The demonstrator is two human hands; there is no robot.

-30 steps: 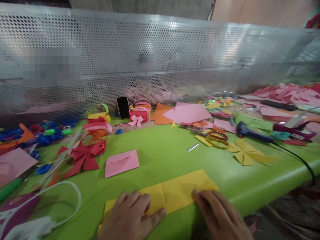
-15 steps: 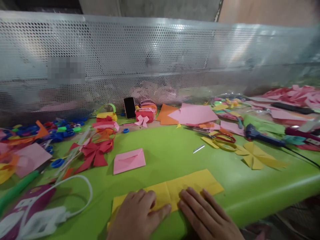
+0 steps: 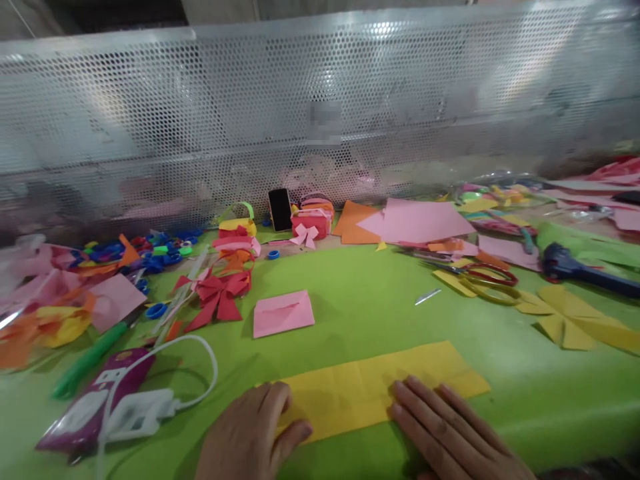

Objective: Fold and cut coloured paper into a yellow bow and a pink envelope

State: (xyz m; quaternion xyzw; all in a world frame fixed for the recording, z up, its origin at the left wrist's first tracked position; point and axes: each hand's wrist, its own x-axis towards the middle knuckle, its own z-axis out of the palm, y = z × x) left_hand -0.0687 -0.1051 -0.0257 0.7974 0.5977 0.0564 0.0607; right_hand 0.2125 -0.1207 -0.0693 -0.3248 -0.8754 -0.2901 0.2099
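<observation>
A yellow paper strip [image 3: 350,393] with faint creases lies lengthwise near the front of the green table. My left hand [image 3: 245,430] rests on its left end, which it covers. The fingers there are bent, and the thumb is spread away from them over the paper. My right hand [image 3: 445,427] lies flat on the strip's right part, fingers stretched out and pointing up-left. Beyond the strip lies a pink folded paper envelope [image 3: 284,313]. A small silvery blade-like piece [image 3: 427,297] lies farther right.
Scissors [image 3: 480,275], a yellow paper bow [image 3: 565,317] and a dark blue glue gun [image 3: 585,267] lie right. Leftward are a red paper bow [image 3: 220,297], a green-handled tool [image 3: 90,360] and a white cable [image 3: 213,373]. A phone [image 3: 280,209] leans against the perforated metal panel [image 3: 240,120].
My left hand has slid left along the yellow strip to its end. My right hand stays flat on the paper. The camera view has shifted left.
</observation>
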